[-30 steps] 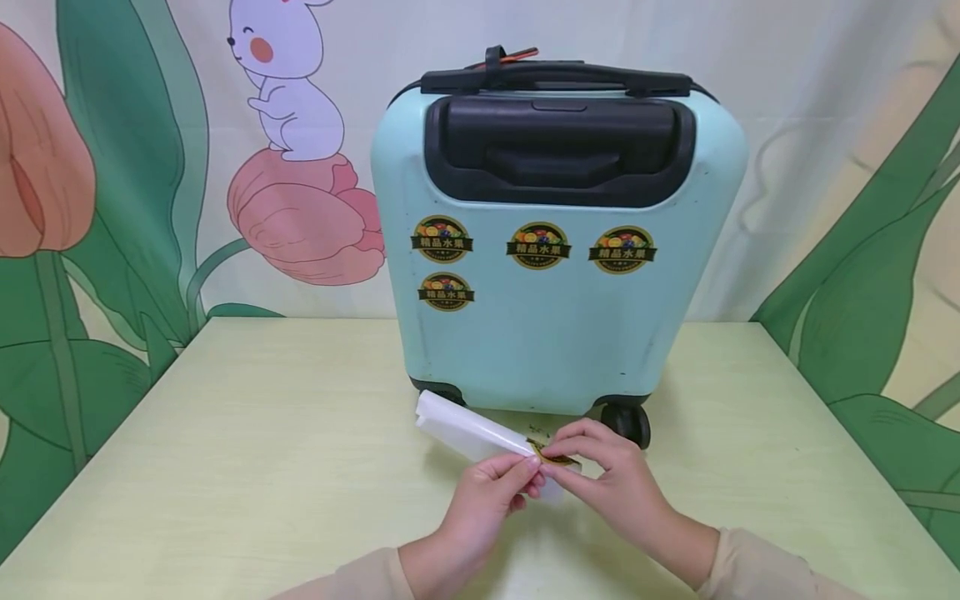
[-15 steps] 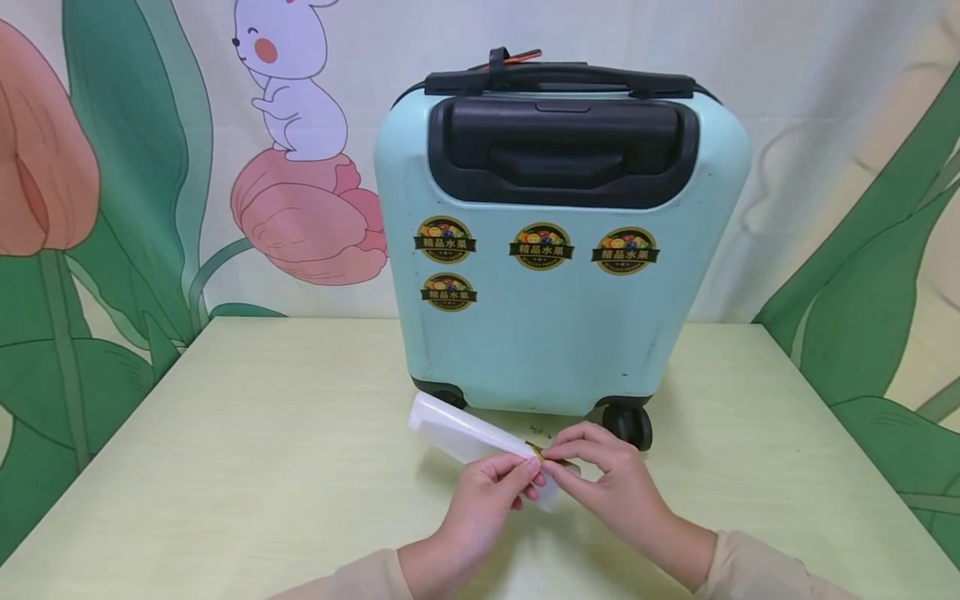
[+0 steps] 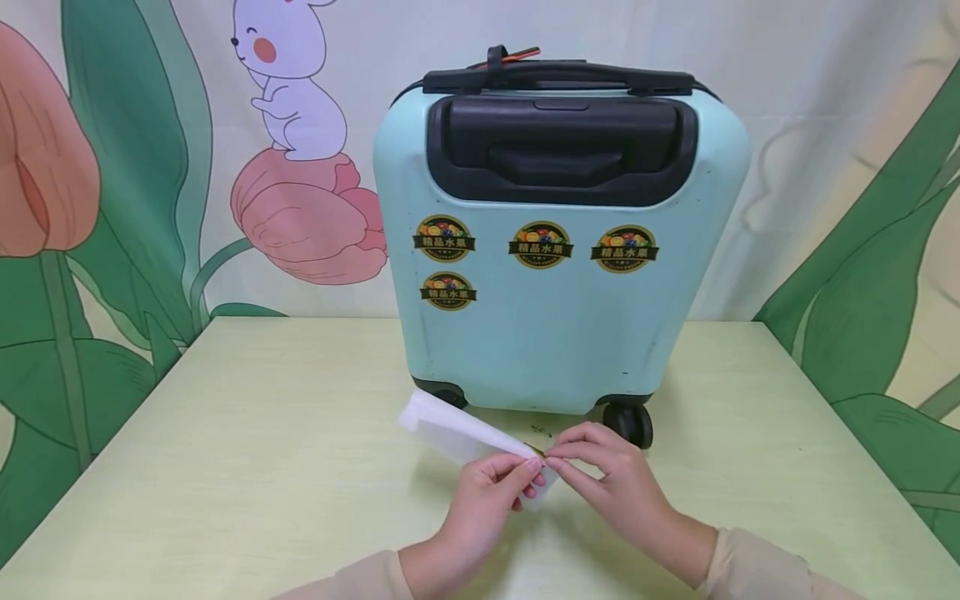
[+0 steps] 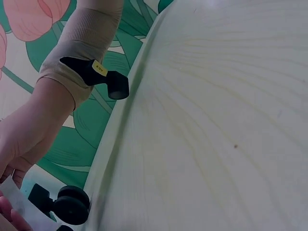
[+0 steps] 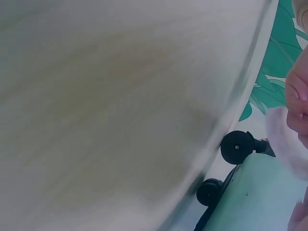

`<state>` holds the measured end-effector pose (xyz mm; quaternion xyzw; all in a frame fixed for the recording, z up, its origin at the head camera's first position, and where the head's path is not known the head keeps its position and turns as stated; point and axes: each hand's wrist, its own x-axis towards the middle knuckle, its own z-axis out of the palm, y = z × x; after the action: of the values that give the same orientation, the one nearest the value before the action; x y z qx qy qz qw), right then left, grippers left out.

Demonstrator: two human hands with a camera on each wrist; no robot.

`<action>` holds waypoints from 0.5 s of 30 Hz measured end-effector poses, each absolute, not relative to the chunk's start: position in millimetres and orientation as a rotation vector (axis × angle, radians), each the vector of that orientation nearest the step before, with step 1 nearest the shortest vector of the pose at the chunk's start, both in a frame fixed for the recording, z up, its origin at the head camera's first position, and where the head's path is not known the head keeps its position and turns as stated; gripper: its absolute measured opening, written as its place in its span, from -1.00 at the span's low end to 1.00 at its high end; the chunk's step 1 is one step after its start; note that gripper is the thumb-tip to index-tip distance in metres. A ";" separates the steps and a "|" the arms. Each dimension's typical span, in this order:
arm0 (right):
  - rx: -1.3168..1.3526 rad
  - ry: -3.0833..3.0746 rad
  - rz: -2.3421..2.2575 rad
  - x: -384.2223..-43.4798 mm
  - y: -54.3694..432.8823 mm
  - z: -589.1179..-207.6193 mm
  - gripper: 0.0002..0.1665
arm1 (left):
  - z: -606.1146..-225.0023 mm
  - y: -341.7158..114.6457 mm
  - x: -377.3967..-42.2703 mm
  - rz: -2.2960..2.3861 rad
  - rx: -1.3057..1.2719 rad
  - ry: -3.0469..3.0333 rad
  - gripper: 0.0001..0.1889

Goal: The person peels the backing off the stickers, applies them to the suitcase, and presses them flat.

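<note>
My left hand (image 3: 483,504) pinches a folded white backing sheet (image 3: 457,429) between thumb and fingers, over the table in front of the suitcase. At the sheet's right end, a black-and-gold sticker (image 3: 534,449) shows as a thin sliver, seen nearly edge-on. My right hand (image 3: 618,479) pinches the sticker at that end, its fingertips right beside the left thumb. The light-blue suitcase (image 3: 555,333) stands upright behind both hands. Several round fruit stickers are on its front, among them an upper-left sticker (image 3: 444,238) and a lower-left sticker (image 3: 448,291).
A pale wood-look table (image 3: 262,442) lies under everything. The suitcase's black wheel (image 3: 628,423) is just behind my right hand. Behind the table hangs a curtain (image 3: 817,167) printed with flowers and a rabbit.
The sticker has turned from partly face-up to a thin edge at my right fingertips. The sheet's left end has swung slightly leftward and spread wider. Both hands stay almost in place.
</note>
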<state>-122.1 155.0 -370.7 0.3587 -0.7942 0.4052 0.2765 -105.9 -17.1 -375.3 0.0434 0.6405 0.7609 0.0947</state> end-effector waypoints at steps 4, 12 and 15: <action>0.989 -2.101 1.143 -122.9 155.2 -371.3 -0.82 | -374.1 -16.7 -105.4 2.263 0.132 1.896 -0.73; 0.900 -2.145 1.237 -120.8 155.3 -365.1 -0.78 | -378.3 -16.2 -104.6 2.242 0.089 1.866 -0.70; 0.822 -2.175 1.267 -121.3 157.9 -360.3 -0.80 | -380.3 -16.3 -104.6 2.212 0.035 1.843 -0.69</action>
<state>-121.3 157.9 -360.3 0.3010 -0.7966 0.4638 0.2445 -104.6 -16.3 -380.3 0.0119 0.6344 0.7617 0.1308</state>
